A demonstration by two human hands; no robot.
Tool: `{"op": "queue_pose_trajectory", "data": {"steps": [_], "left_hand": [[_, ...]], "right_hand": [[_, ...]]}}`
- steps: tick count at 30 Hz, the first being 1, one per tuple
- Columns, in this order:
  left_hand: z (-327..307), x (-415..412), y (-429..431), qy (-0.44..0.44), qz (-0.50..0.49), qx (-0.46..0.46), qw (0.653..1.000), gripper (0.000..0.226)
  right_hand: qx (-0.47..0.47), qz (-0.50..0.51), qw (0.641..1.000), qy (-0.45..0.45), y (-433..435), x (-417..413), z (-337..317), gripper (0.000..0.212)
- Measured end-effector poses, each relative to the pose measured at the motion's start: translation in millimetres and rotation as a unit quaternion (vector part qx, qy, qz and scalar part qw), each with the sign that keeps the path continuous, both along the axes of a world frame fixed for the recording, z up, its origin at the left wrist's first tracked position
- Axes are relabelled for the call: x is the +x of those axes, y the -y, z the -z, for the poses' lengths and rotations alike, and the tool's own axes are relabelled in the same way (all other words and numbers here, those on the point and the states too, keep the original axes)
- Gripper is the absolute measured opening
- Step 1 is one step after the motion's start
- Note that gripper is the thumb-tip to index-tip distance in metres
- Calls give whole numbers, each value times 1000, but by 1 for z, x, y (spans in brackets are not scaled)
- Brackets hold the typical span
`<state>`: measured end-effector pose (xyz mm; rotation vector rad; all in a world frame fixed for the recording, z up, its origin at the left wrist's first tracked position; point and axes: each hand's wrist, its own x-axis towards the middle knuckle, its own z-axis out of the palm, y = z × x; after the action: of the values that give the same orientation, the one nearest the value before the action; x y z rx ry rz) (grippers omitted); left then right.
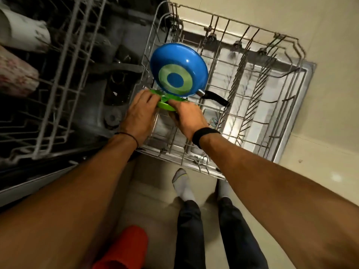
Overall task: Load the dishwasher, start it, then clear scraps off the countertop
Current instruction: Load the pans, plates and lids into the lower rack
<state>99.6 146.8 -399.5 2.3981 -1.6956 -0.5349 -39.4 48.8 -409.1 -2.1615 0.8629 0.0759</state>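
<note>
A blue frying pan (178,69) with a green ring on its base stands on edge in the pulled-out lower rack (252,94), its black handle (215,98) pointing right. Just in front of it is a green plastic plate (165,103). My left hand (138,115) grips the plate's left rim and my right hand (186,118) grips its right side, low over the rack's near left corner. Most of the plate is hidden by my fingers.
The upper rack (58,84) juts out at left, holding a white cup (23,30) and a patterned cup (15,74). The open dishwasher door (291,113) lies under the lower rack. My feet in socks (183,186) stand on the floor; a red object (126,249) is at bottom.
</note>
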Motion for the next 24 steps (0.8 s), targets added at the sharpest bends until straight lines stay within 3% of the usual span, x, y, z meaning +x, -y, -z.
{"op": "queue_pose_trajectory", "data": {"steps": [10,24], "left_hand": [[16,11,15,-1,-14,26,1000,48],[38,29,54,-4,-34,78,996,50]], "right_hand": [[-1,16,1000,-26,14,20,13,24],[47,36,994,-88,44,41,33,21]]}}
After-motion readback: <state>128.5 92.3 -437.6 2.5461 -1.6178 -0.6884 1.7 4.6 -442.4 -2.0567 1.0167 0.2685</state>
